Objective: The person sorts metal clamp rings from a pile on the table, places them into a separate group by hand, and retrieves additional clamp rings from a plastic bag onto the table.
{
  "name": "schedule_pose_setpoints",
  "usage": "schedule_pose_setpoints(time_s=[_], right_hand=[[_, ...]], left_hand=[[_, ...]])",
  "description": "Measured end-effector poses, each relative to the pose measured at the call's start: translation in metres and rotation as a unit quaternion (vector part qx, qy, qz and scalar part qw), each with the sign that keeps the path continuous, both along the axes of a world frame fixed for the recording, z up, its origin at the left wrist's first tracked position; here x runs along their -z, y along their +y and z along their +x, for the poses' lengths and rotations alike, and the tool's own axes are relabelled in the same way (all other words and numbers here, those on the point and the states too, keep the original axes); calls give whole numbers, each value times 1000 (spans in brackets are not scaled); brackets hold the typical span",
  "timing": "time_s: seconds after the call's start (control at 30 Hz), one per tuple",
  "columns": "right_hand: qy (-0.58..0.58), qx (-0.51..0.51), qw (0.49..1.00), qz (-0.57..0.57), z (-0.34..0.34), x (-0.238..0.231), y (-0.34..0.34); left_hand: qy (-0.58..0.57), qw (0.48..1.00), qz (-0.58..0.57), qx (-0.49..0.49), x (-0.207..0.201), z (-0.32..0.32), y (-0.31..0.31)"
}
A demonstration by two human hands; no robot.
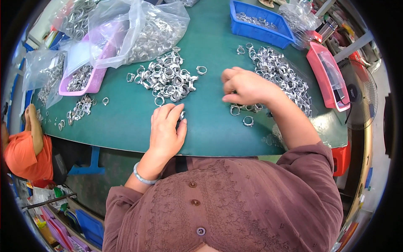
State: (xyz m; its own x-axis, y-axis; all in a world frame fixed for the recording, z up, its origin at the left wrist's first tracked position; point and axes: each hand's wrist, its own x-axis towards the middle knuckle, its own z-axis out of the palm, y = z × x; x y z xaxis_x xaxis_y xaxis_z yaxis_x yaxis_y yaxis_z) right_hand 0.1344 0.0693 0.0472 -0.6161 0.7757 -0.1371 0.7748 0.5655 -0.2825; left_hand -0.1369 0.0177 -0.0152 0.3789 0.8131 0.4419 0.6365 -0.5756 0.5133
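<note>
On the green table, a pile of silvery metal rings with small lugs [170,77] lies just beyond my left hand [168,128]. That hand rests palm down near the table's front edge, fingers bent and closed around a metal ring [181,115] that shows between forefinger and thumb. My right hand [247,87] is curled above the near left side of a second, larger pile of rings [285,77]. Its fingertips are pressed together, and whatever they hold is hidden. Two loose rings, one a single ring [248,121], lie below the right hand.
A blue bin [262,35] holding small metal parts stands at the far right; a pink tray [317,69] and a fan [359,94] are beside it. Plastic bags of rings [157,35] and a lilac basket [98,75] occupy the far left. A person in orange [29,153] sits at left.
</note>
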Motion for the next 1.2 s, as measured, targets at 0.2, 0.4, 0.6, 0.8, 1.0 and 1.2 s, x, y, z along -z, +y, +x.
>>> schedule_pose_setpoints(time_s=[0.2,0.4,0.6,0.8,1.0,1.2], right_hand=[[74,33,993,81,-31,15,33],[187,33,974,121,-44,40,46],[-9,-18,999,-40,-9,1,31],[-69,24,995,-71,3,3,26],[-38,31,997,-63,10,6,23],[-25,21,998,-57,15,8,23]], left_hand=[[10,1000,-7,15,-2,7,3],[3,1000,-14,15,-4,6,1],[-1,1000,-10,3,-3,2,3],[-6,1000,4,15,-1,8,7],[-1,1000,0,11,-2,6,6],[4,1000,5,15,-1,7,5]])
